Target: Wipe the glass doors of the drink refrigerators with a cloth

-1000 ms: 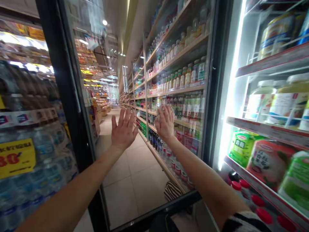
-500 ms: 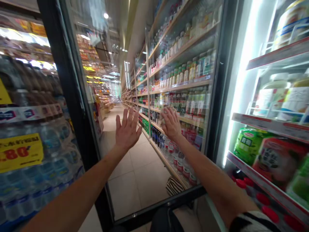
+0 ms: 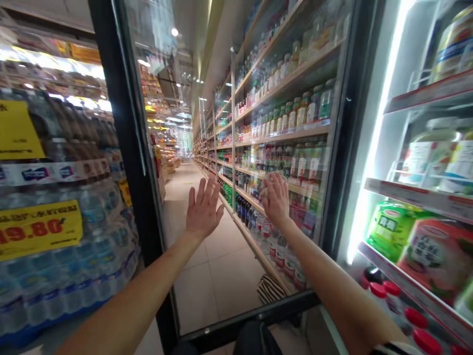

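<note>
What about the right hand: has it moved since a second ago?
Yes, slightly down: the right hand now sits nearer the door frame's bottom bar.

Hands: 2, left hand and right hand. Glass door: 1. Pale cloth at the right hand: 1. Large yellow price signs, left: 2. Pouches, near right: 1 green pouch, 1 red pouch. Red caps below: at least 4.

- "19.80" in red on the lower yellow sign
- "水" on the upper yellow sign
- Chinese lettering on the green pouch and red pouch, too blurred to read surely
</note>
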`<move>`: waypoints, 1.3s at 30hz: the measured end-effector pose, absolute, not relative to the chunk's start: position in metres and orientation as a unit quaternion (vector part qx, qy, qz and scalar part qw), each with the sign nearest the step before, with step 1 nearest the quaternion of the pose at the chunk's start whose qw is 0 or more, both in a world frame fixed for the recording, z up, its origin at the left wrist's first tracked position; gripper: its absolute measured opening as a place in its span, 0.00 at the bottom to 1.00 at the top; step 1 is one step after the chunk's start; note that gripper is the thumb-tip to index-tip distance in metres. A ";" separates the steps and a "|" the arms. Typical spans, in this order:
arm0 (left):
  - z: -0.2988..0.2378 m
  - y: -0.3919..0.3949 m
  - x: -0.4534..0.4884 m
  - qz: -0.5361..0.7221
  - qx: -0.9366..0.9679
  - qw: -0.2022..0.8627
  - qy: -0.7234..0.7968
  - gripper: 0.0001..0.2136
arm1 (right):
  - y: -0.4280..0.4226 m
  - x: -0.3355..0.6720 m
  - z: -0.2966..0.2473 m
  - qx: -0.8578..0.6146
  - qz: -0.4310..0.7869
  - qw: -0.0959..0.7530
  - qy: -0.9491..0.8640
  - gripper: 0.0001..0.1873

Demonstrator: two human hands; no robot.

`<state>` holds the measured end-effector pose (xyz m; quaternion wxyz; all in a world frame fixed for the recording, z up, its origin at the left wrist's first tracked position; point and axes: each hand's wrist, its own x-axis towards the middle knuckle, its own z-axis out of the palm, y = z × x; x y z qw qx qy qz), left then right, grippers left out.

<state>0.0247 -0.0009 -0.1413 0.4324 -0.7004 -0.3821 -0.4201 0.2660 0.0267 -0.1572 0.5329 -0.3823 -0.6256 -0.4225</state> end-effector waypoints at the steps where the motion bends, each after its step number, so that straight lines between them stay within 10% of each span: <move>1: -0.145 -0.001 0.024 -0.415 -0.702 0.432 -0.385 0.28 | 0.029 0.270 -0.156 -0.410 -0.406 0.573 -0.581 0.26; 9: -0.171 -0.010 0.019 -0.381 -0.707 0.427 -0.415 0.27 | 0.016 0.254 -0.194 -0.339 -0.438 0.436 -0.709 0.24; 15: -0.190 -0.014 0.016 -0.361 -0.701 0.437 -0.434 0.25 | 0.024 0.267 -0.195 -0.460 -0.383 0.614 -0.515 0.28; 21: -0.192 -0.017 0.017 -0.358 -0.704 0.425 -0.443 0.25 | 0.010 0.234 -0.228 -0.356 -0.396 0.434 -0.727 0.26; 28: -0.197 -0.019 0.015 -0.356 -0.711 0.424 -0.434 0.25 | 0.016 0.249 -0.232 -0.483 -0.355 0.589 -0.542 0.27; 34: -0.205 -0.023 0.011 -0.355 -0.715 0.425 -0.426 0.26 | 0.007 0.230 -0.249 -0.375 -0.383 0.428 -0.728 0.27; 39: -0.214 -0.025 0.005 -0.339 -0.726 0.415 -0.431 0.25 | 0.012 0.243 -0.233 -0.490 -0.355 0.577 -0.548 0.26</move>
